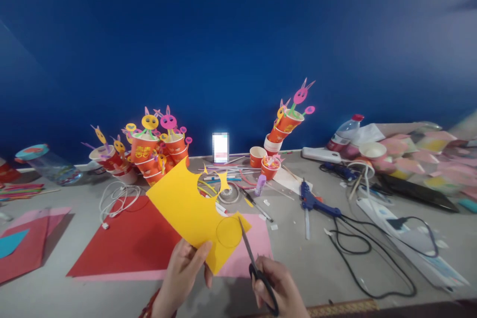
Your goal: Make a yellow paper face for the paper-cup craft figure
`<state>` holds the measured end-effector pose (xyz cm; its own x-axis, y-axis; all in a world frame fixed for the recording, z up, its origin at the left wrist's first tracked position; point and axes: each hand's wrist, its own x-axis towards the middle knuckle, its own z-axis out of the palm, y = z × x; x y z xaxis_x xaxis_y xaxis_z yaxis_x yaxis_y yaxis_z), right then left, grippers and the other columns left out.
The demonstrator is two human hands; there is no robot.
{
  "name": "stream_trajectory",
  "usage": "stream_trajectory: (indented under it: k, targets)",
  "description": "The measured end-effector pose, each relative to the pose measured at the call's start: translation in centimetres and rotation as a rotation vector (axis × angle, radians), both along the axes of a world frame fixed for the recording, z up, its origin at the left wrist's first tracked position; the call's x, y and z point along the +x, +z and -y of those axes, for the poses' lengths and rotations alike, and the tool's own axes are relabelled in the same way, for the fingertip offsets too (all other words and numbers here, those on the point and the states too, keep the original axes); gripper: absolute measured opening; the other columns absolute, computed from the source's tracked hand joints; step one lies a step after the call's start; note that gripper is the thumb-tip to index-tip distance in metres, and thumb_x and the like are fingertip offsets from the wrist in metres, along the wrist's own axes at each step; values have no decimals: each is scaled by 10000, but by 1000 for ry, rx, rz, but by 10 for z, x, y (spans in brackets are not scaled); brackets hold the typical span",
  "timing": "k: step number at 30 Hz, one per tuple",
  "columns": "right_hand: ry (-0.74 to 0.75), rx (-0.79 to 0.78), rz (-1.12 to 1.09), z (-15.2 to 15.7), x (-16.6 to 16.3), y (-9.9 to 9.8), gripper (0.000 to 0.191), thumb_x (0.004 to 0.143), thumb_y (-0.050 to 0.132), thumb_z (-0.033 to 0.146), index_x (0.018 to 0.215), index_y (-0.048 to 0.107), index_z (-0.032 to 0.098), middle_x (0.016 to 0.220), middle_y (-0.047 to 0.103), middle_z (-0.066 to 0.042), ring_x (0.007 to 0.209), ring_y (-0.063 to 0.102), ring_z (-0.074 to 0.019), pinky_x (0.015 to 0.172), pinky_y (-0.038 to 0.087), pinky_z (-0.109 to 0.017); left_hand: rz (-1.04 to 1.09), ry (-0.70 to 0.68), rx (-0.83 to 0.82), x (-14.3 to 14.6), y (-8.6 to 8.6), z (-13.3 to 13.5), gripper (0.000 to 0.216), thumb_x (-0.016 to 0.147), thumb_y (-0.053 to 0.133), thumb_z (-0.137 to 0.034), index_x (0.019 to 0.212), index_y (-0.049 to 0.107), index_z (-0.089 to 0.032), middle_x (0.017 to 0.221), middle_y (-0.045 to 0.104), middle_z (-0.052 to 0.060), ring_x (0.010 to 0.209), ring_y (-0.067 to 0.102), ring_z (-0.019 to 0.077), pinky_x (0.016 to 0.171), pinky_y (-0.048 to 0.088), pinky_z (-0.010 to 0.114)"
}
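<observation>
My left hand [185, 264] pinches the lower edge of a yellow paper sheet [186, 203], thumb on top. Round bites are cut out of the sheet's upper right side, and a circle is drawn near its right corner. In my right hand [276, 280] is a pair of scissors [249, 246] with black handles. The blades point up and left, at the sheet's right corner beside the drawn circle. Whether the blades touch the paper I cannot tell. Beneath the sheet lie red paper [122, 243] and pink paper [259, 238] on the table.
Red paper cups with paper bunny faces [145, 146] stand at the back left, more [285, 121] at back right. A blue glue gun [316, 201], its cable and a power strip [406, 246] lie right. A glue stick [260, 185] and pens are mid-table; a bottle [52, 164] lies left.
</observation>
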<state>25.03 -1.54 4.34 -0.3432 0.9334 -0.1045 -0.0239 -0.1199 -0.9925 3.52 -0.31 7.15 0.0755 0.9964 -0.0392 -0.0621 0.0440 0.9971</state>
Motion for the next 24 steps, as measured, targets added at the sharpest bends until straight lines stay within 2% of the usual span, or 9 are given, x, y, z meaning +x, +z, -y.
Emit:
stream_trajectory:
  k: [5,11,15,18,24]
  targets:
    - [12,11,-6,0,0,-2,674,692,553,873,621,432,214,584,452,37,433,436,-90,445,381,-216,-3,6,-16,-1,2,4,375,907,614,-508,879,678,-139,415,529,-37,323,496,110,406,371,192]
    - [6,53,-2,1,-1,-6,662,716,529,868,625,441,218,554,451,33,428,427,-99,448,387,-222,-5,-17,-25,-3,-3,6,411,910,600,-533,975,656,-131,497,606,-16,307,494,99,397,371,189]
    - [3,60,10,1,-3,-7,675,707,507,888,621,434,222,515,417,43,401,403,-95,425,355,-218,-3,21,-38,-3,-4,5,442,889,612,-564,989,641,-134,541,637,-3,299,501,98,383,368,189]
    - [1,74,25,1,-3,-6,672,713,501,886,615,431,224,499,416,43,402,407,-98,418,347,-213,10,28,-50,-2,-2,6,469,859,632,-588,990,636,-138,601,668,16,285,496,96,348,341,189]
    - [-4,58,33,2,-1,-7,670,690,524,884,597,440,225,497,450,32,396,414,-100,411,371,-217,80,89,-81,1,7,9,436,834,679,-553,974,631,-143,597,658,3,291,481,81,335,333,177]
